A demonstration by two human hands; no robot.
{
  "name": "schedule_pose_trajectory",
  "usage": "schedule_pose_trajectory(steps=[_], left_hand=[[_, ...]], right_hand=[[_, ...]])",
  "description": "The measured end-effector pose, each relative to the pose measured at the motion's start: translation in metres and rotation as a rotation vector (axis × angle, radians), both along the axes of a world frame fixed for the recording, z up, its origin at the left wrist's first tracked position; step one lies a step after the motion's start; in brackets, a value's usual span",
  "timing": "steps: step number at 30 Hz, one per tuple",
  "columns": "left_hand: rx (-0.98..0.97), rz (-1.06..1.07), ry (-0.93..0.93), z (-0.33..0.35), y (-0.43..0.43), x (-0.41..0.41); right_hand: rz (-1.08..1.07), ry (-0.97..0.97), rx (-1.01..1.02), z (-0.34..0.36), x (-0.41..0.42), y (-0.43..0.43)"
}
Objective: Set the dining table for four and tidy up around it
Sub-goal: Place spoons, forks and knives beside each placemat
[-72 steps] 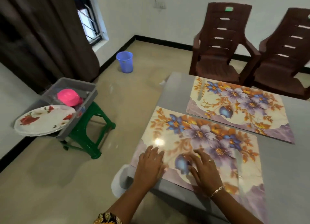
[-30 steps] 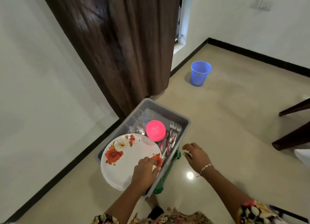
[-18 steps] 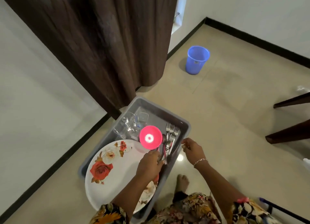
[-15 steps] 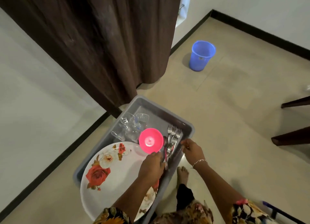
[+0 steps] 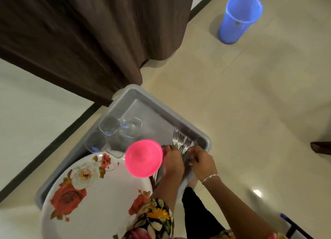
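A grey plastic tub (image 5: 200, 136) holds clear glasses (image 5: 109, 124), a pink bowl (image 5: 143, 158), a bunch of forks (image 5: 180, 138) and a stack of white plates with red flowers (image 5: 86, 194). Both hands are down in the tub's right corner, close together. My left hand (image 5: 173, 162) is beside the pink bowl, its fingers curled round pink-handled cutlery (image 5: 163, 149). My right hand (image 5: 202, 161) lies over the tub's rim with its fingers curled round the fork handles. The handles themselves are mostly hidden by the hands.
A brown curtain (image 5: 93, 32) hangs just behind the tub. A blue bucket (image 5: 238, 16) stands on the beige floor at the upper right. A dark chair leg (image 5: 320, 147) shows at the right edge. White wall with black skirting runs on the left.
I turned from the table mats to the tub. Both hands moved from the plate and the tub's edge into the cutlery corner, and my head came closer.
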State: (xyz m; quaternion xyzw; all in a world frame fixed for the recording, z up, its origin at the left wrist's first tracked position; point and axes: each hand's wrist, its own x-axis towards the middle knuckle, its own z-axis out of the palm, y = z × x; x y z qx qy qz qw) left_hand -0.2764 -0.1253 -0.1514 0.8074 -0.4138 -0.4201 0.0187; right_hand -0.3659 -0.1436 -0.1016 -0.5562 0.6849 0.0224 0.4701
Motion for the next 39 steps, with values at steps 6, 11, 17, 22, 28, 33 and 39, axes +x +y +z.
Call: schedule_pose_trajectory(steps=[6, 11, 17, 22, 28, 33, 39], left_hand=[[-0.011, 0.017, -0.078, -0.015, -0.012, -0.003], [-0.075, 0.102, -0.017, -0.013, -0.016, -0.003], [0.045, -0.158, -0.313, -0.004, -0.02, -0.013], [0.104, -0.137, -0.38, -0.011, -0.018, -0.017], [0.117, -0.2, -0.274, -0.009, -0.012, -0.023], [-0.003, -0.042, -0.156, -0.002, -0.007, -0.022], [-0.242, 0.203, -0.021, 0.019, 0.0, -0.021]], right_hand=[[-0.064, -0.058, 0.0, -0.004, -0.005, -0.004], [-0.119, -0.095, 0.0, -0.006, -0.008, -0.006], [-0.131, -0.132, 0.016, -0.007, -0.013, -0.005], [-0.147, -0.137, 0.012, -0.011, -0.014, -0.007], [-0.167, -0.161, 0.017, -0.012, -0.016, -0.006], [-0.23, -0.223, 0.015, -0.01, -0.019, -0.006], [-0.379, -0.344, -0.007, -0.008, -0.021, -0.003]])
